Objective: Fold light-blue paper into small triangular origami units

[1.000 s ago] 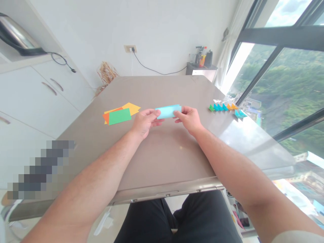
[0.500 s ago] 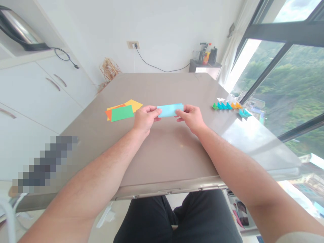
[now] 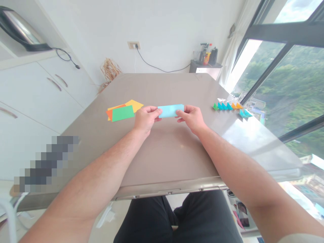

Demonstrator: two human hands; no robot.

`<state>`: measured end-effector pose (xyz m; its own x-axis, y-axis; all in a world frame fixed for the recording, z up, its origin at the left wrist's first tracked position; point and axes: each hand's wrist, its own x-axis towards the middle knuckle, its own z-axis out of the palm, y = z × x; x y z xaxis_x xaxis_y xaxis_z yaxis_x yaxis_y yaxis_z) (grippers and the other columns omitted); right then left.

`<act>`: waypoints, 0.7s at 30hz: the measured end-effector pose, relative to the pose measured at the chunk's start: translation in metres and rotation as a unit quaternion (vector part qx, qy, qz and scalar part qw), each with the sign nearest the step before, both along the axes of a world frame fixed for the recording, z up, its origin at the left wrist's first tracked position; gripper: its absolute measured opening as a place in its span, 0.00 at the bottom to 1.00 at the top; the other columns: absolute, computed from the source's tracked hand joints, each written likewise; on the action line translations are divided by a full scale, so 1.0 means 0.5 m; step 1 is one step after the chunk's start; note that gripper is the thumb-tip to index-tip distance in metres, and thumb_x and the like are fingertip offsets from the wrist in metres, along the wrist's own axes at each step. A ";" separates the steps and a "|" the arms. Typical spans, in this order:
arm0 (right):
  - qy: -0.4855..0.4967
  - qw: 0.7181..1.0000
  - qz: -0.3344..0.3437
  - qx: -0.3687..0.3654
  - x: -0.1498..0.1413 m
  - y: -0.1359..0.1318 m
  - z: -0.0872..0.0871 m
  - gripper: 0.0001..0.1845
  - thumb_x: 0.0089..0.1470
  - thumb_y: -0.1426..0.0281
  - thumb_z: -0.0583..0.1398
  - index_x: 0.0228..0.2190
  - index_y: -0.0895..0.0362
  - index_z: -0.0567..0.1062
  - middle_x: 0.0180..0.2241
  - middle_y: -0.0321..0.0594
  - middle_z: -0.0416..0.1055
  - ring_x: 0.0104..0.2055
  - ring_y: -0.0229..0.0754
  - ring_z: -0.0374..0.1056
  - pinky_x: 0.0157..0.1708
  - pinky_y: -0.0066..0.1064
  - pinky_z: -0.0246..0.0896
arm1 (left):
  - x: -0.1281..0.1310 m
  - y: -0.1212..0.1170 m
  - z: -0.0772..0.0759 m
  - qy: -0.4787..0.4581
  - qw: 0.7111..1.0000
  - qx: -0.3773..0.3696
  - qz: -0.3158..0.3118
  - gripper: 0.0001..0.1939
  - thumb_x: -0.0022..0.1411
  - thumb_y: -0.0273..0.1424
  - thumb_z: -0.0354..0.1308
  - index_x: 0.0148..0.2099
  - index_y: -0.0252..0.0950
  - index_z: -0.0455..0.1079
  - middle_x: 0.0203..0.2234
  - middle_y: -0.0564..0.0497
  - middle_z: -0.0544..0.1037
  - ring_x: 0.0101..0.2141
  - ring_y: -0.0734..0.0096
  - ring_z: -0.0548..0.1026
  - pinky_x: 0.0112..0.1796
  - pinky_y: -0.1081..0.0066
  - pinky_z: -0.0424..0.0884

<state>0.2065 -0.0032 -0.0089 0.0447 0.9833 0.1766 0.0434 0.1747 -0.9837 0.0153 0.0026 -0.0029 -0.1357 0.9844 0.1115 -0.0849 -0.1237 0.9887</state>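
Observation:
A light blue strip of paper (image 3: 170,110), long and narrow, is held level above the table by both hands. My left hand (image 3: 146,118) pinches its left end, thumb on the near face and fingers behind. At the other end, my right hand (image 3: 191,117) grips the paper the same way, its thumb lying over the right part. To the left of my left hand lies a green sheet of paper (image 3: 123,113) on top of orange paper (image 3: 108,115) and yellow paper (image 3: 133,105).
Several small folded paper boats in green, blue and orange (image 3: 224,106) stand in a row at the table's (image 3: 162,152) right side, with another blue folded piece (image 3: 245,113) nearer. A pixelated dark object (image 3: 48,162) is at the left edge. Windows flank the right side.
Both hands keep their pinch on the blue paper. The whole view has shifted very slightly; nothing else visibly differs.

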 end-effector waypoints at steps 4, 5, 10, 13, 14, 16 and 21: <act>-0.001 1.000 0.000 -0.002 -0.001 0.000 -0.001 0.11 0.46 0.64 0.68 0.23 0.56 0.73 0.24 0.36 0.73 0.31 0.42 0.75 0.30 0.32 0.74 | 0.000 -0.001 0.001 0.000 1.000 -0.003 0.000 0.13 0.44 0.35 0.72 0.31 0.34 0.76 0.29 0.50 0.77 0.31 0.67 0.77 0.35 0.64 0.77; -0.002 1.000 -0.001 -0.003 -0.001 0.000 -0.001 0.11 0.46 0.64 0.68 0.23 0.56 0.73 0.24 0.36 0.73 0.31 0.42 0.75 0.30 0.32 0.74 | 0.000 0.000 0.001 0.000 1.000 -0.002 0.000 0.13 0.44 0.35 0.72 0.31 0.34 0.76 0.29 0.50 0.77 0.31 0.67 0.77 0.35 0.64 0.77; -0.004 1.000 0.000 -0.005 0.000 0.000 0.000 0.11 0.45 0.64 0.68 0.23 0.56 0.73 0.24 0.36 0.73 0.31 0.41 0.75 0.30 0.31 0.74 | 0.000 0.000 0.001 0.001 1.000 -0.002 0.003 0.13 0.44 0.35 0.72 0.31 0.34 0.76 0.29 0.50 0.77 0.31 0.67 0.77 0.35 0.64 0.77; -0.003 1.000 0.000 -0.004 0.000 0.000 -0.001 0.11 0.45 0.63 0.68 0.23 0.56 0.73 0.24 0.36 0.73 0.31 0.41 0.75 0.29 0.31 0.74 | 0.001 -0.001 0.001 0.002 1.000 -0.003 0.004 0.13 0.44 0.35 0.72 0.30 0.34 0.76 0.28 0.50 0.77 0.31 0.68 0.76 0.34 0.65 0.77; -0.003 1.000 0.000 -0.005 0.000 0.000 -0.001 0.12 0.45 0.63 0.68 0.23 0.56 0.73 0.24 0.36 0.73 0.31 0.41 0.75 0.30 0.32 0.74 | 0.001 -0.001 0.002 0.003 1.000 -0.003 0.004 0.13 0.44 0.36 0.72 0.30 0.34 0.76 0.28 0.50 0.77 0.30 0.68 0.76 0.34 0.65 0.77; -0.006 1.000 0.006 -0.010 0.000 0.000 -0.002 0.12 0.46 0.62 0.68 0.24 0.56 0.73 0.24 0.36 0.73 0.31 0.42 0.75 0.30 0.32 0.73 | 0.000 0.001 0.002 0.006 1.000 -0.003 0.006 0.13 0.44 0.35 0.72 0.29 0.34 0.75 0.27 0.51 0.77 0.30 0.68 0.76 0.34 0.65 0.77; -0.015 1.000 -0.021 0.017 0.005 -0.004 0.007 0.17 0.45 0.61 0.68 0.37 0.55 0.76 0.42 0.41 0.78 0.41 0.44 0.75 0.36 0.34 0.72 | -0.009 0.010 0.000 0.041 0.999 0.020 0.015 0.09 0.45 0.35 0.69 0.28 0.36 0.76 0.24 0.52 0.76 0.29 0.68 0.74 0.32 0.68 0.73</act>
<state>0.2092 -0.0052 -0.0053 0.0798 0.9739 0.2125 0.0806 0.2062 -0.9752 0.0108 0.0077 -0.0031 -0.1548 0.9744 0.1631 0.0001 -0.1651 0.9863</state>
